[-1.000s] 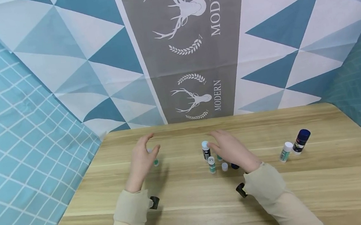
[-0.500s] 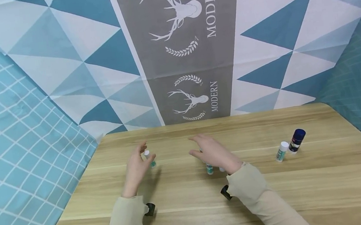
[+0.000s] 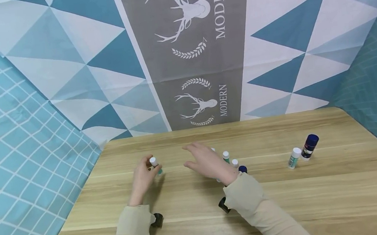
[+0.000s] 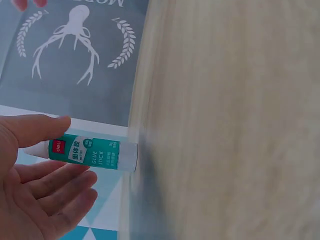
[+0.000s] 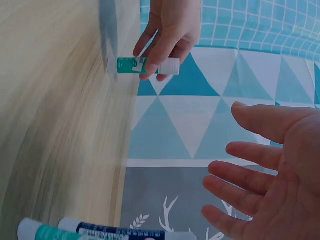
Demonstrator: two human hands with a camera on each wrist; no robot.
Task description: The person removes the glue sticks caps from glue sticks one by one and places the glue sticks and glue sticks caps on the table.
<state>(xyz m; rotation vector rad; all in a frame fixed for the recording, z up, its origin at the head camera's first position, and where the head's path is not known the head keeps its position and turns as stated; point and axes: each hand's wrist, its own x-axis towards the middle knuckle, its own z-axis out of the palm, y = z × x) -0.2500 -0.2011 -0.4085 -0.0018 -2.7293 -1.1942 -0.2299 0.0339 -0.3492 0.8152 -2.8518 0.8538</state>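
Note:
A green glue stick (image 4: 95, 152) with a white cap stands upright on the table at the left. My left hand (image 3: 142, 176) grips it, thumb on one side and fingers round the other; the right wrist view also shows this hold. My right hand (image 3: 208, 163) hovers over the middle of the table, thumb and fingers spread, holding nothing. In the right wrist view its palm (image 5: 285, 185) and fingers are apart from any object. Behind it in the head view stand a green glue stick (image 3: 226, 158) and other pieces, partly hidden by the hand and wrist.
A white cap (image 3: 235, 162) and a dark blue cap (image 3: 242, 169) are beside my right wrist. Farther right stand a green glue stick (image 3: 294, 158) and a larger navy one (image 3: 310, 146). A patterned cloth (image 3: 199, 56) hangs behind the table.
My left hand has closed in around the green glue stick. The right hand has moved left, away from the middle group, uncovering some pieces there. The view has shifted slightly.

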